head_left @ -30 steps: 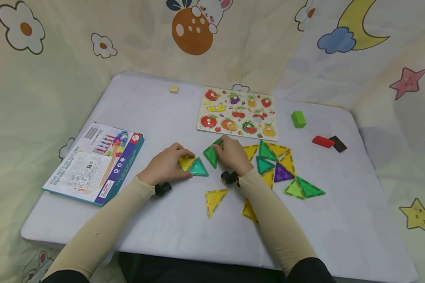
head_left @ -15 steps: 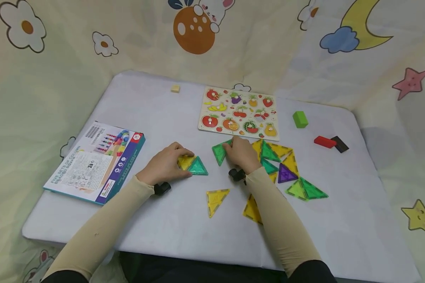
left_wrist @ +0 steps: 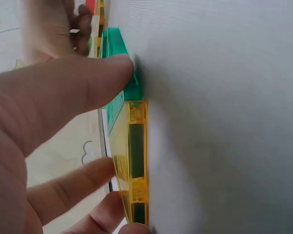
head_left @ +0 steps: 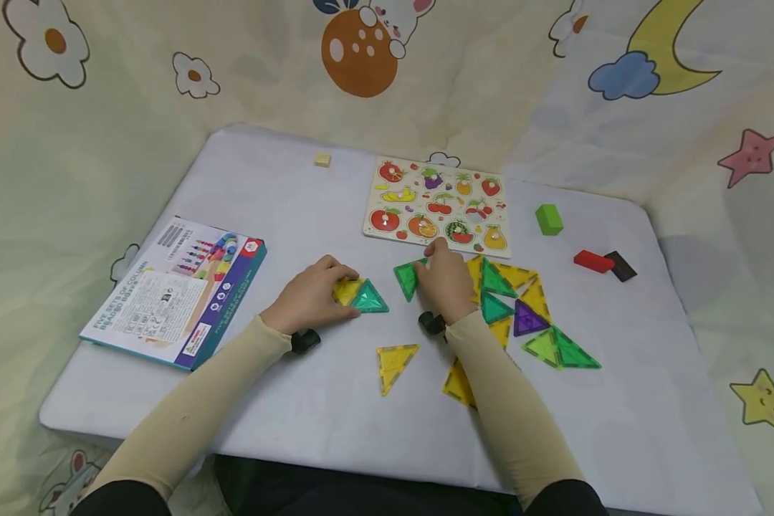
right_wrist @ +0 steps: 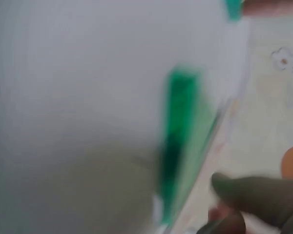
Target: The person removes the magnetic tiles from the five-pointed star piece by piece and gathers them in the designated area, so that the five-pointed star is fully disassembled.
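Note:
Left of the table's middle, my left hand (head_left: 309, 295) grips a joined pair of triangular magnetic tiles. One is a yellow triangle (head_left: 346, 291), the other a teal triangle (head_left: 370, 299). Seen from the left wrist, the thumb presses the teal tile's edge while the fingers sit along the yellow tile's far side. A green triangular tile (head_left: 405, 282) lies just left of my right hand (head_left: 450, 285). In the right wrist view this tile is blurred, and a gap shows between it and the thumb tip (right_wrist: 222, 186). Beside that hand, yellow, green and purple triangles (head_left: 530, 317) form a larger flat arrangement.
A loose yellow triangle (head_left: 395, 364) lies nearer the front, and another yellow tile (head_left: 458, 385) is partly under the right forearm. A fruit puzzle board (head_left: 438, 208) stands behind the hands, a box (head_left: 174, 290) at left. Green (head_left: 549, 219), red (head_left: 593, 261) and black blocks (head_left: 620, 266) lie at right.
My right hand has moved right with the green tile, then slid slightly forward past it. The left hand keeps its hold on the yellow and teal tiles.

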The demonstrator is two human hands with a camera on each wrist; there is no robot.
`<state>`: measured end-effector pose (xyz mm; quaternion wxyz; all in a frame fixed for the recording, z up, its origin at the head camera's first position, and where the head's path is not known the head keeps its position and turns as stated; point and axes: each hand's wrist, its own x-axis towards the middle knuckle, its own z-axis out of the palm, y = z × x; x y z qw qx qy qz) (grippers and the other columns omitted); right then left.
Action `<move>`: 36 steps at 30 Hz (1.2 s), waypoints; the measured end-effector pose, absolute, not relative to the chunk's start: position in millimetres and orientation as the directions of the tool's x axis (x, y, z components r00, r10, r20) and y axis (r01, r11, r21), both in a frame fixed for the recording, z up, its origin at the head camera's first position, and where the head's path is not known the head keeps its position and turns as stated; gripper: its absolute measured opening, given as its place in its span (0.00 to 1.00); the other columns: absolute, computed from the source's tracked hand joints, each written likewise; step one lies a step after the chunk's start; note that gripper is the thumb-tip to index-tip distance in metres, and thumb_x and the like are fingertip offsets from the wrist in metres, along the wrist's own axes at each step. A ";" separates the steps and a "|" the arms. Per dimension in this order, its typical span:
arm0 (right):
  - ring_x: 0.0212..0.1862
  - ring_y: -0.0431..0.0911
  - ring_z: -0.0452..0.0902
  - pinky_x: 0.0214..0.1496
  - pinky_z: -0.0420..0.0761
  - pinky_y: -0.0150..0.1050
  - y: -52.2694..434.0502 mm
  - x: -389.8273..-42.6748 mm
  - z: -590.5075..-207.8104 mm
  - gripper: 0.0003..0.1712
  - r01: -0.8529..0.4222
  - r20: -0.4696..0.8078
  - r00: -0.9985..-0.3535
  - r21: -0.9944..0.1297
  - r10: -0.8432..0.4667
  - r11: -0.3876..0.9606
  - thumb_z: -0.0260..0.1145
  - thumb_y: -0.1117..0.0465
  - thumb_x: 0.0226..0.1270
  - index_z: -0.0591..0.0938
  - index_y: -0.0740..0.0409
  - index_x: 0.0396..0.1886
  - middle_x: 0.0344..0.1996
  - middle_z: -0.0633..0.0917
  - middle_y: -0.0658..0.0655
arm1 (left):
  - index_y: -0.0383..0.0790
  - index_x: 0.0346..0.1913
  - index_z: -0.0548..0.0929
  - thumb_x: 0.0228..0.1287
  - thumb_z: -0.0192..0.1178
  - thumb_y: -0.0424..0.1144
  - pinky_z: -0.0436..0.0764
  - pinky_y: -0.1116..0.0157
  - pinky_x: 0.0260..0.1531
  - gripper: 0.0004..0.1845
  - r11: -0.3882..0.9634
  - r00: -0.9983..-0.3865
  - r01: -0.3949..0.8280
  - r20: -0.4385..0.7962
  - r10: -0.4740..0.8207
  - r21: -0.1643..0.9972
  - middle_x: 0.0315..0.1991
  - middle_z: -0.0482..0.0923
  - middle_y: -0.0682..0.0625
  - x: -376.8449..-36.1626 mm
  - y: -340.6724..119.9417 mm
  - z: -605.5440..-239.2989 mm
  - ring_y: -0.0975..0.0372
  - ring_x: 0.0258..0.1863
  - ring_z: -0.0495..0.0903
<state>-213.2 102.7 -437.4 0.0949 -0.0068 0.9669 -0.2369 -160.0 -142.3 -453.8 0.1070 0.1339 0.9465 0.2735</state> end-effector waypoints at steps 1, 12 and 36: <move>0.21 0.48 0.72 0.22 0.67 0.36 99.2 -210.8 -435.9 0.19 -0.008 -0.165 -0.982 -0.462 -0.095 0.887 0.67 0.49 0.75 0.77 0.56 0.53 0.20 0.76 0.54 | 0.47 0.64 0.82 0.53 0.79 0.55 0.83 0.54 0.55 0.35 0.818 -0.943 0.193 -0.128 0.307 0.542 0.57 0.76 0.48 -160.6 -142.2 -453.4 0.55 0.49 0.79; 0.47 0.47 0.78 0.50 0.86 0.46 57.3 -188.3 -434.5 0.42 -0.402 -0.269 -0.826 -0.335 -0.495 0.852 0.80 0.39 0.57 0.77 0.44 0.70 0.56 0.77 0.54 | 0.44 0.67 0.81 0.52 0.80 0.47 0.82 0.53 0.59 0.37 0.807 -0.929 0.184 -0.168 0.329 0.561 0.58 0.75 0.46 -161.0 -147.7 -448.6 0.54 0.53 0.80; 0.44 0.49 0.78 0.46 0.82 0.43 86.9 -181.2 -434.6 0.41 -0.196 -0.191 -0.938 -0.396 -0.289 0.897 0.75 0.40 0.64 0.76 0.51 0.72 0.48 0.82 0.55 | 0.47 0.66 0.82 0.54 0.78 0.49 0.82 0.53 0.54 0.34 0.851 -0.945 0.150 -0.178 0.273 0.504 0.59 0.77 0.47 -153.9 -160.5 -446.2 0.54 0.51 0.78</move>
